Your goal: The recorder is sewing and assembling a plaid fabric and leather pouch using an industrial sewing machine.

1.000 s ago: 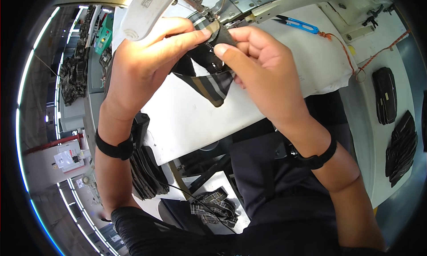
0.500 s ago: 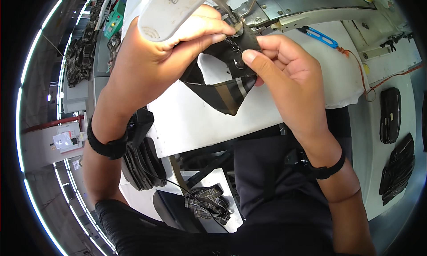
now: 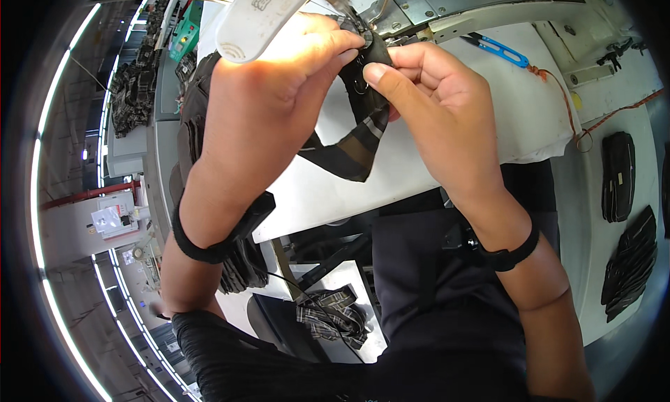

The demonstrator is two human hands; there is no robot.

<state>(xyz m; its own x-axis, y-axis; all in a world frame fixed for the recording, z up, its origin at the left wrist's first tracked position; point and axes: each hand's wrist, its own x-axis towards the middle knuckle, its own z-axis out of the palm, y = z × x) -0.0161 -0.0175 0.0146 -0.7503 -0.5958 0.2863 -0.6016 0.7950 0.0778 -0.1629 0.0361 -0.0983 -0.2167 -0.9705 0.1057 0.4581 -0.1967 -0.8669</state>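
White, smooth-surfaced worktop [image 3: 314, 196] forms the base, with the head of a sewing machine [image 3: 262, 21] projecting over it from the upper edge. Both hands work below this head. The left hand [image 3: 276, 88] has its grip close to the machine's metal stitching parts [image 3: 345, 5], thumb and fingertips apparently pinching the upper portion of the cloth; exact contact is partly hidden. The right hand [image 3: 447, 105] pinches the right edge, thumb on the near face, fingers behind. The striped cloth piece [image 3: 345, 159], dark with brown and pale bands, is located between the hands, its lower part hanging in an open curve. Judged by its folds, it is light, soft and limp, not fragile, and liable to slip or pucker if unsupported; hold it by the edges, flat between thumb and forefinger, fingertips clear of the metal. Blue thread snips [image 3: 506, 51] lie right of the right hand, attached to a thin orange cord [image 3: 558, 91].
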